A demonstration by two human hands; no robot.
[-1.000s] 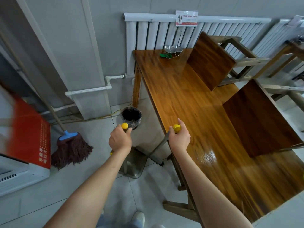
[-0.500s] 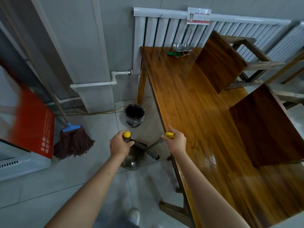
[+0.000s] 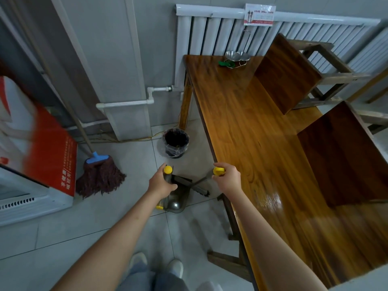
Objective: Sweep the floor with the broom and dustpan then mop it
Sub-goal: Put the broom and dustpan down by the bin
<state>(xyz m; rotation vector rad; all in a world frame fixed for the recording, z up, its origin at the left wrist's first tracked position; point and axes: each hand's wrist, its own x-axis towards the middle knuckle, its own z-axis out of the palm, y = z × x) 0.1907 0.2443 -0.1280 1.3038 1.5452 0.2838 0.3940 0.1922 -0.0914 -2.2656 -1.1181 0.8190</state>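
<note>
My left hand grips the yellow-capped handle of a dark metal dustpan that stands on the grey tiled floor. My right hand grips the yellow-capped handle of a short broom, whose dark bristle head lies on the floor by the dustpan's mouth, beside the table leg. A dark red string mop with a blue collar leans on the wall at the left, its head on the floor. A small bin with a plastic liner stands on the floor just beyond the dustpan.
A long wooden table runs along the right, with two upturned wooden chairs on it and a metal bowl at its far end. A white radiator lines the wall. A red-and-white appliance stands at the left. My shoes show below.
The view has shifted back and down, so the bin, mop and table sit farther off. Both hands keep their grips; the dustpan and broom head now lie nearer my feet.
</note>
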